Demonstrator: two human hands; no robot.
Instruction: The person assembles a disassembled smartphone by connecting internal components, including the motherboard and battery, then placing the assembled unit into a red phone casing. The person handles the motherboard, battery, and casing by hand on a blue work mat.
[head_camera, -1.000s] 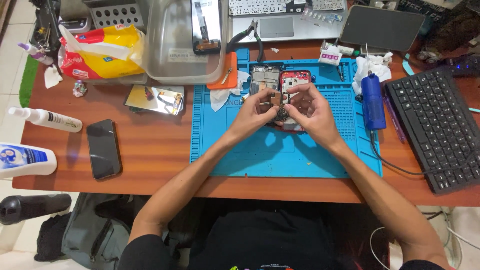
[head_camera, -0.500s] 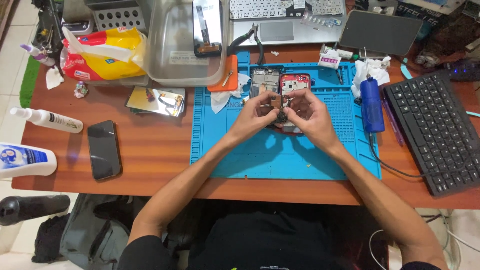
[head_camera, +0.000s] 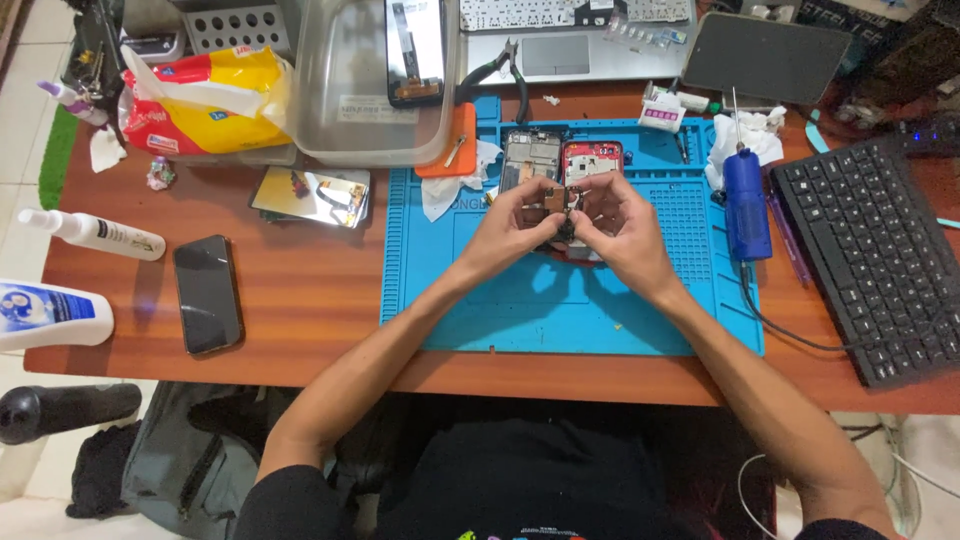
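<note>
Pinched between both sets of fingertips, a small dark phone part (head_camera: 562, 207) hangs just above the blue work mat (head_camera: 520, 300). Left hand (head_camera: 510, 225) steadies one side, right hand (head_camera: 620, 225) closes on the other, so the piece sits near the eyes. Just behind lie the opened dark phone frame (head_camera: 530, 155) and red phone shell (head_camera: 593, 160), within easy reach; the blue rotary tool (head_camera: 745, 205) rests to the right.

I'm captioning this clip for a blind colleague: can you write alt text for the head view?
Over a blue work mat on a wooden desk, a person's left hand and right hand pinch a small dark phone part between the fingertips. Opened phone frames lie just beyond, a blue rotary tool and black keyboard to the right.
</note>
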